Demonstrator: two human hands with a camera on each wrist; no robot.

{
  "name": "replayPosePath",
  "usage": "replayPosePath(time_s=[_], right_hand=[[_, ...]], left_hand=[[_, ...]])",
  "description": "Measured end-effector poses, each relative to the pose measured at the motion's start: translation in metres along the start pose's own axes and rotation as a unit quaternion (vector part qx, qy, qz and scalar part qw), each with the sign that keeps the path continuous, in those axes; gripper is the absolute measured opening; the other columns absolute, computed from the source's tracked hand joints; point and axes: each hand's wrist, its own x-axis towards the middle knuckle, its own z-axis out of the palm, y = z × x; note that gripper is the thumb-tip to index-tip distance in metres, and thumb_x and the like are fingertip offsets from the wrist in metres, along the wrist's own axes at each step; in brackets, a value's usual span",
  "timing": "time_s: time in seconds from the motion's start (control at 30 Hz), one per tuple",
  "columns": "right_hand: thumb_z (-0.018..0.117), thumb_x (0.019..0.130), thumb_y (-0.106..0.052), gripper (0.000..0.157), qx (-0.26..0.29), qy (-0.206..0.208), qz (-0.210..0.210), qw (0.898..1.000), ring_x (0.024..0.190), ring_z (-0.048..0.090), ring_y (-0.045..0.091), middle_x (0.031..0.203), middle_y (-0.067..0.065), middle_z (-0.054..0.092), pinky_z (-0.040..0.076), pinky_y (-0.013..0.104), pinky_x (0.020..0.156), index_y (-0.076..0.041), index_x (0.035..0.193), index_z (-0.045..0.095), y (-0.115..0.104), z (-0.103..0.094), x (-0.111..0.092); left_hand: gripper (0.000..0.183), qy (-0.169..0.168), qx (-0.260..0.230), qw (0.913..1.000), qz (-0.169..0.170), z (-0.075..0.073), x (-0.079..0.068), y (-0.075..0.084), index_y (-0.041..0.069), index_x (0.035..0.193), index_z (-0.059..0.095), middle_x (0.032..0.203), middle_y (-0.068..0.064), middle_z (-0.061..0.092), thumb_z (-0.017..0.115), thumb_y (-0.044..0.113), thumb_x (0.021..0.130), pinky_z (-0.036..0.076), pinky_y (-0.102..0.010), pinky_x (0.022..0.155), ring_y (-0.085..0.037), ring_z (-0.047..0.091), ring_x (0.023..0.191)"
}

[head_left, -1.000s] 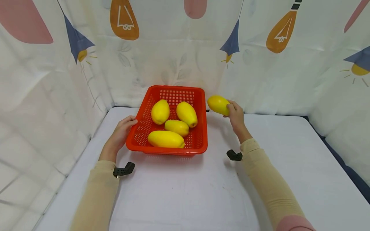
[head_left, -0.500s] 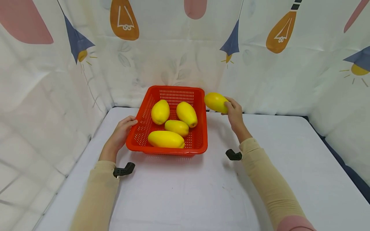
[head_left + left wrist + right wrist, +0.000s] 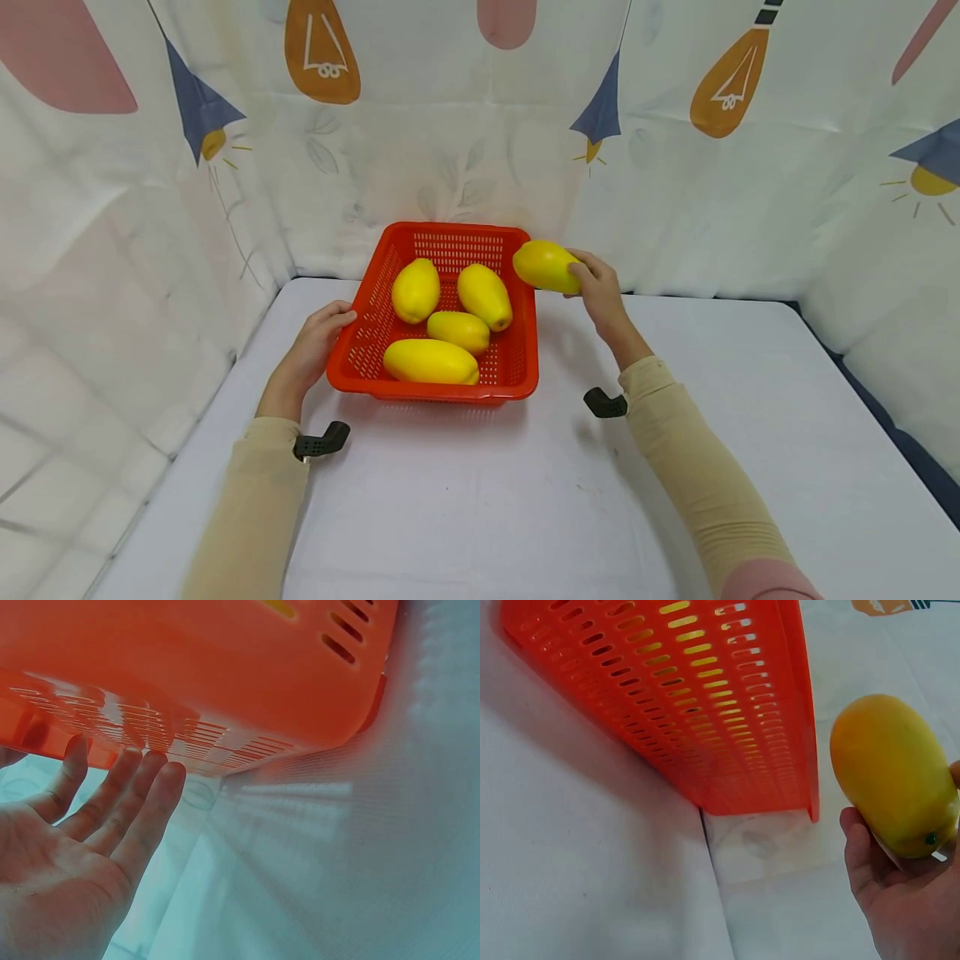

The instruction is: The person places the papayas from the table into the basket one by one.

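Note:
A red plastic basket (image 3: 433, 390) with slotted walls stands toward the back of the table. At its left side, my left hand (image 3: 309, 358) grips the rim, thumb on the edge and fingers against the slotted outer wall in the left wrist view. My right hand (image 3: 602, 302) holds a smooth yellow oblong fruit (image 3: 546, 267), much like a mango or papaya. The fruit's far end overlaps the basket's back right rim in the head view. A small dark green stem spot shows on it in the right wrist view. Inside the basket lie several similar yellow fruits (image 3: 431, 362).
A white cloth covers the table (image 3: 480, 500). Behind it and along the sides hang white curtains (image 3: 450, 125) printed with bulbs and lamps. Each wrist bears a black strap-on device (image 3: 322, 441).
My right hand has carried the yellow fruit leftward, from beside the basket to its right rim. The left hand and the basket have stayed in place.

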Motion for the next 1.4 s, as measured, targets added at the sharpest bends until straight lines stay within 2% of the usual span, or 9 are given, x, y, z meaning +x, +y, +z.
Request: replayPosePath(time_s=[0.23,0.37,0.63,0.8,0.93,1.1,1.17,1.3,1.4], right_hand=[[0.049,0.099,-0.022,0.037,0.005,-0.035,-0.015,0.999,0.091,0.054,0.017,0.111,0.0,0.057,0.052,0.028,0.08,-0.001,0.129,0.056,-0.013,0.002,-0.005],[0.052,0.098,-0.021,0.036,0.001,-0.044,-0.028,0.999,0.092,0.055,0.016,0.115,0.001,0.058,0.052,0.035,0.083,-0.002,0.128,0.058,-0.01,0.003,-0.003],[0.058,0.096,-0.033,0.038,-0.01,-0.042,-0.043,0.998,0.101,0.057,0.021,0.125,0.007,0.058,0.053,0.024,0.082,-0.01,0.126,0.06,-0.004,0.006,-0.002],[0.061,0.094,-0.035,0.041,-0.011,-0.049,-0.049,0.998,0.105,0.058,0.022,0.127,0.008,0.059,0.054,0.024,0.083,-0.011,0.127,0.059,-0.007,0.008,-0.004],[0.061,0.094,-0.033,0.041,-0.009,-0.058,-0.049,0.997,0.104,0.06,0.021,0.127,0.01,0.059,0.055,0.027,0.085,-0.012,0.129,0.057,-0.009,0.01,-0.005],[0.061,0.094,-0.032,0.042,-0.002,-0.065,-0.051,0.997,0.101,0.062,0.018,0.129,0.011,0.06,0.055,0.04,0.09,-0.014,0.131,0.055,-0.012,0.014,-0.004],[0.061,0.094,-0.032,0.042,0.001,-0.069,-0.056,0.996,0.1,0.064,0.017,0.13,0.012,0.06,0.055,0.04,0.09,-0.013,0.132,0.055,-0.013,0.016,-0.004],[0.06,0.095,-0.03,0.044,0.007,-0.081,-0.07,0.994,0.098,0.068,0.02,0.128,0.017,0.06,0.056,0.038,0.088,-0.008,0.133,0.053,-0.014,0.018,-0.003],[0.059,0.096,-0.028,0.045,0.011,-0.085,-0.077,0.993,0.099,0.067,0.026,0.127,0.019,0.06,0.055,0.043,0.089,-0.003,0.133,0.051,-0.013,0.019,-0.002]], left_hand=[[0.017,0.002,-0.002,1.0,-0.001,-0.001,0.0,-0.001,0.014,0.106,0.052,0.097,0.004,0.059,0.046,0.029,0.102,0.052,-0.019,0.077,-0.01,0.059,0.09],[0.018,0.005,0.001,1.0,-0.005,-0.001,0.0,-0.001,0.014,0.107,0.052,0.098,0.004,0.059,0.046,0.03,0.102,0.052,-0.019,0.077,-0.01,0.059,0.091],[0.018,0.006,0.005,0.9999,-0.007,0.0,0.0,-0.001,0.013,0.107,0.051,0.099,0.003,0.058,0.046,0.03,0.102,0.052,-0.019,0.078,-0.011,0.057,0.093],[0.019,0.007,0.008,0.9999,-0.009,-0.001,0.0,-0.001,0.014,0.107,0.051,0.1,0.003,0.057,0.046,0.031,0.102,0.052,-0.019,0.078,-0.012,0.057,0.093],[0.02,0.005,0.006,0.9999,-0.009,-0.001,0.0,-0.002,0.013,0.107,0.051,0.1,0.003,0.058,0.046,0.031,0.102,0.052,-0.019,0.077,-0.012,0.057,0.093],[0.019,0.003,0.002,1.0,-0.006,-0.002,0.001,-0.002,0.013,0.107,0.052,0.099,0.003,0.058,0.047,0.031,0.101,0.052,-0.019,0.077,-0.013,0.058,0.092],[0.019,0.003,0.001,1.0,-0.005,-0.002,0.001,-0.002,0.013,0.106,0.052,0.099,0.003,0.058,0.047,0.031,0.101,0.052,-0.02,0.077,-0.013,0.058,0.092],[0.019,0.001,0.0,1.0,0.0,-0.002,0.002,-0.002,0.013,0.107,0.052,0.099,0.003,0.058,0.047,0.03,0.102,0.052,-0.019,0.078,-0.012,0.057,0.092],[0.019,0.001,-0.001,1.0,0.0,-0.002,0.002,-0.001,0.013,0.107,0.052,0.099,0.002,0.058,0.046,0.03,0.102,0.052,-0.019,0.078,-0.012,0.057,0.093]])
